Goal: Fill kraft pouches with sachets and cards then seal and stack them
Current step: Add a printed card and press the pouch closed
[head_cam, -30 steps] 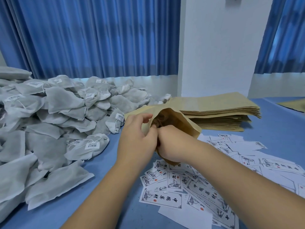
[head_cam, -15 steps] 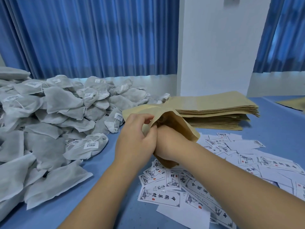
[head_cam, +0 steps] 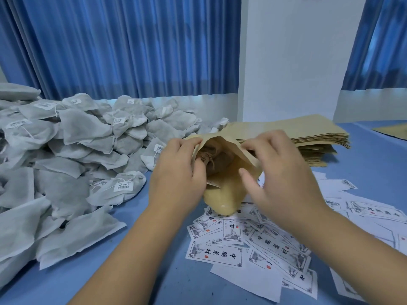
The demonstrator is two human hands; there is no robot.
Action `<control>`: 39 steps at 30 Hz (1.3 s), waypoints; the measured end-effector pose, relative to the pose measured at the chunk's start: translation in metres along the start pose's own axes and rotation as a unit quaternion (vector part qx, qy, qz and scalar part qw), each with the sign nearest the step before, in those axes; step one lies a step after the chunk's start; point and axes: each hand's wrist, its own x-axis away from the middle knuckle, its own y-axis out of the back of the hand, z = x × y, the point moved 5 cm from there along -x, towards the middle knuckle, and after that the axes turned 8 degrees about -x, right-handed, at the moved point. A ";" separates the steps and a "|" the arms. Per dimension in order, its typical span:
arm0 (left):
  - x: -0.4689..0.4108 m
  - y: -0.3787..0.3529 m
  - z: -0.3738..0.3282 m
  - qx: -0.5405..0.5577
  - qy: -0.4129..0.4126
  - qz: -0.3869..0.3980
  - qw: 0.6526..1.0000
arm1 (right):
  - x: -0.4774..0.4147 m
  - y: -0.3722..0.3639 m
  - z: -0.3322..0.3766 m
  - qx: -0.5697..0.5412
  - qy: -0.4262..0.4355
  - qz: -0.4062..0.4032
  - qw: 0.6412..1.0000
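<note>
A kraft pouch [head_cam: 222, 194] stands open-mouthed above the table, held between both hands. My left hand [head_cam: 176, 175] pinches the left rim of its mouth, and my right hand [head_cam: 279, 172] pinches the right rim with fingers curled over the edge. Inside the pouch a dark sachet [head_cam: 213, 159] shows, with the corner of a card near my left fingers. A heap of grey sachets [head_cam: 72, 155] fills the left of the table. Printed cards [head_cam: 246, 238] lie scattered under the pouch and to the right.
A stack of flat kraft pouches [head_cam: 308, 137] sits behind my right hand by a white pillar [head_cam: 293, 58]. Another kraft sheet [head_cam: 392, 128] lies at the far right edge. The blue table [head_cam: 154, 271] shows between my forearms. Blue curtains hang behind.
My right hand has come out of the pouch and moved right to its rim. The pouch mouth is now spread wide and its contents show.
</note>
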 end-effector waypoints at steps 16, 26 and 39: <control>0.004 0.027 -0.001 -0.088 -0.144 0.098 0.981 | 0.016 -0.017 -0.017 -0.140 0.001 0.237 0.961; 0.063 -0.005 -0.001 -0.094 -0.209 0.292 0.928 | 0.058 -0.007 -0.066 -0.056 0.017 0.413 0.909; 0.075 -0.030 0.003 -0.201 -0.168 0.375 0.889 | 0.065 -0.023 -0.064 -0.002 0.091 0.398 0.913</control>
